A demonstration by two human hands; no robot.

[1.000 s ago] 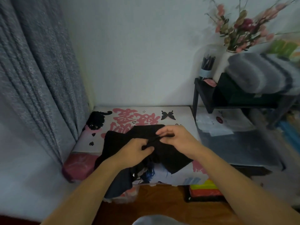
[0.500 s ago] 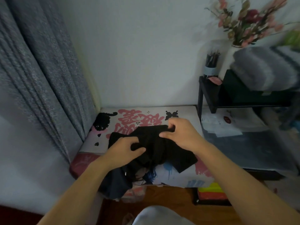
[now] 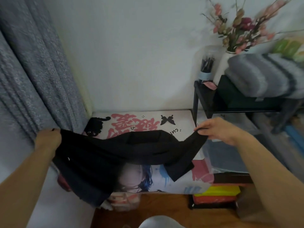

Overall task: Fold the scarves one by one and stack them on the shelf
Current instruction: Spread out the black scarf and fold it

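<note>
Scarf, black, stretched above the printed bench. Left hand grips one end, right hand pinches the other. Shelf at right holds folded grey scarves.

Scarf plain black. Table cover white, pink lettering, black cat and butterfly prints. Curtain speckled grey. Shelf black; folded scarf on it grey, dark stripes. Flowers pink.

Left hand fingers behind black scarf; shelf blurred.
</note>
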